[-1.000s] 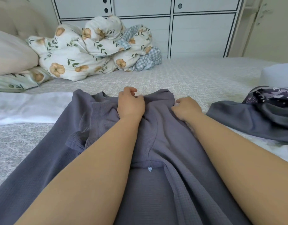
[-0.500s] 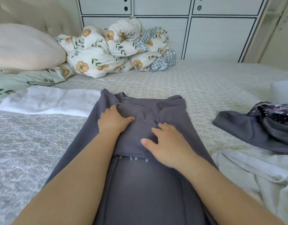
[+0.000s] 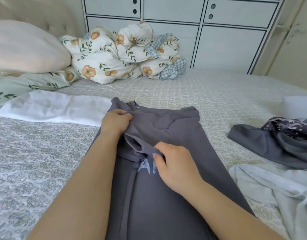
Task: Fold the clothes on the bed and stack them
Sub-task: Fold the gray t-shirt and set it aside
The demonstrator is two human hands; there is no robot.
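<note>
A slate-grey shirt (image 3: pixel 175 129) lies lengthwise on the bed (image 3: pixel 36 161) in front of me, its top part folded down over a pale blue print. My left hand (image 3: pixel 115 121) grips the cloth near the shirt's upper left corner. My right hand (image 3: pixel 175 163) pinches the lower edge of the folded-over flap and lifts it slightly. A flat white garment (image 3: pixel 50 108) lies to the left. At the right lie a dark grey garment (image 3: pixel 263 144), a dark purple patterned one (image 3: pixel 287 127) and a pale blue one (image 3: pixel 277 193).
A beige pillow (image 3: pixel 22 47) and a bundled floral duvet (image 3: pixel 121 54) sit at the head of the bed. White cabinet doors (image 3: pixel 227 40) stand behind the bed. A white object (image 3: pixel 298 104) shows at the far right edge.
Both hands went from lying on the folded-down top to gripping it. The right hand now pinches and lifts the flap's lower edge, uncovering more of the blue print.
</note>
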